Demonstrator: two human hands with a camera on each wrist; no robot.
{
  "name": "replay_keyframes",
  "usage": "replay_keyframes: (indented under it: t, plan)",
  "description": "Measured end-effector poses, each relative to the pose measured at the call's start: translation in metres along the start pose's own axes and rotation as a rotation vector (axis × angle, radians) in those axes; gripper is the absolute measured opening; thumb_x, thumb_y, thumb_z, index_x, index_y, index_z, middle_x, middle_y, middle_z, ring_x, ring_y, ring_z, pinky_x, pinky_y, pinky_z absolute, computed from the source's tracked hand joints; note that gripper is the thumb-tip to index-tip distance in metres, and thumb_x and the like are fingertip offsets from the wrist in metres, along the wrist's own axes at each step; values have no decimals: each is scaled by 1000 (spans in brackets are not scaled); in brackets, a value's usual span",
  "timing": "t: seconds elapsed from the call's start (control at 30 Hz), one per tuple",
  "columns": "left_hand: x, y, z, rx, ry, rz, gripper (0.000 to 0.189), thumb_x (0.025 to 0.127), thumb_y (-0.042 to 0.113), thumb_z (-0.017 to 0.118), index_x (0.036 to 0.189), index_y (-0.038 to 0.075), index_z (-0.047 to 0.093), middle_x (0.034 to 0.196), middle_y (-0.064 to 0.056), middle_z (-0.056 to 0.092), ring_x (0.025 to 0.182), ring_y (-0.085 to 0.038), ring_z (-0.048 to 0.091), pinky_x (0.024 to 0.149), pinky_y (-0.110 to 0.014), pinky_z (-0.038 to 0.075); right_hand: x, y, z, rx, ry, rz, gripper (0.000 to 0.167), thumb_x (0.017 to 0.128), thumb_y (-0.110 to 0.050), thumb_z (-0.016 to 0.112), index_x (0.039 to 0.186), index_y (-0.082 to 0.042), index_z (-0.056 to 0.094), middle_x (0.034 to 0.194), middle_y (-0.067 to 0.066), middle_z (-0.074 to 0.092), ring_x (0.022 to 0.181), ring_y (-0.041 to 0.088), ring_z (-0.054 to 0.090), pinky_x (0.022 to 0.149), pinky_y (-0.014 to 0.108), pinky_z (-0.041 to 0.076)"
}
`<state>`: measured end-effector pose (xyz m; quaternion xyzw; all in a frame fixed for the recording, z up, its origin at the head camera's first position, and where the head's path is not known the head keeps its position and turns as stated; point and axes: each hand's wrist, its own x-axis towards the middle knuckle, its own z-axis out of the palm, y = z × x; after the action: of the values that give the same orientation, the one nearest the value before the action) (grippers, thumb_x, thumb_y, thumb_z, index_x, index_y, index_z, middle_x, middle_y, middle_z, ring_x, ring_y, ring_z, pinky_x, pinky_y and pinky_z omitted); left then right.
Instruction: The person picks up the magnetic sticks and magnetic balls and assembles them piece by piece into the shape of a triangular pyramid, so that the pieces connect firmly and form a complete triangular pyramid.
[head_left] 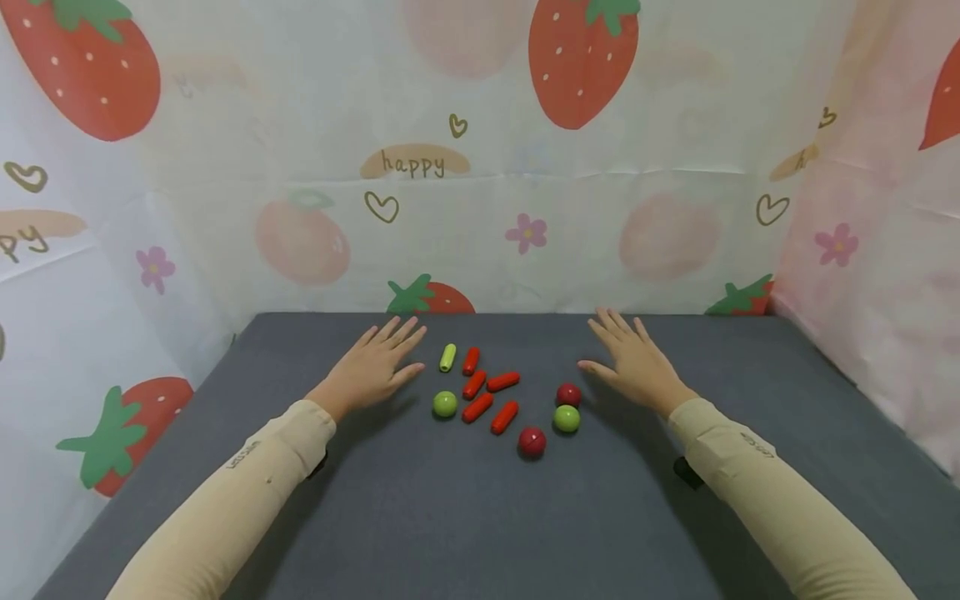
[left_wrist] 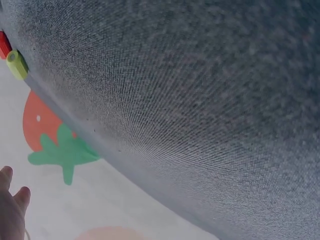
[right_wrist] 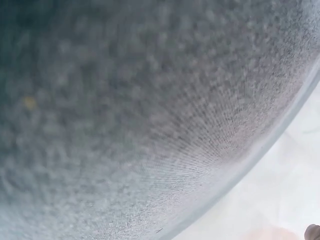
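Note:
In the head view my left hand (head_left: 371, 367) is held over the table with straight, spread fingers and holds nothing. Nearest to it are a shiny green ball (head_left: 445, 405) and a short yellow-green rod (head_left: 447, 358). Several short red rods (head_left: 477, 407) lie loosely grouped to the right of these. My right hand (head_left: 633, 362), also spread and holding nothing, is beside a dark red ball (head_left: 568, 394). A second green ball (head_left: 567, 419) sits just in front of that one, and another red ball (head_left: 532, 442) lies nearer to me. In the left wrist view the yellow-green rod (left_wrist: 17, 65) shows a hole in its end.
The dark grey tabletop (head_left: 450, 525) reaches back to a white cloth (head_left: 480, 250) printed with strawberries, hearts and flowers. More of this cloth hangs along both sides. Fingertips (left_wrist: 20, 200) show at the edge of the left wrist view.

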<state>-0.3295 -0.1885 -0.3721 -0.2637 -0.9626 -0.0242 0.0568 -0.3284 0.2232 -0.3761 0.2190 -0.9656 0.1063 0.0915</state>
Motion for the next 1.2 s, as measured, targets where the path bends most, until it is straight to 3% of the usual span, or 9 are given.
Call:
replay_keyframes:
  t: [0.83, 1.2]
  plan:
    - [-1, 17, 1, 14, 10, 69, 67, 103, 41, 50, 158, 11, 27, 165, -13, 25, 152, -38, 22, 123, -59, 19, -6, -17, -1, 33, -22, -82, 79, 96, -44, 62, 155, -2, 31, 165, 19, 21, 154, 36, 15, 124, 60, 9]
    - [0, 23, 2, -78, -2, 79, 67, 103, 43, 48, 158, 10, 27, 164, -14, 27, 152, -38, 22, 123, -59, 18, -9, -25, -1, 65, -26, -81, 78, 96, -43, 63, 154, 0, 33, 164, 21, 20, 153, 39, 19, 124, 58, 15]
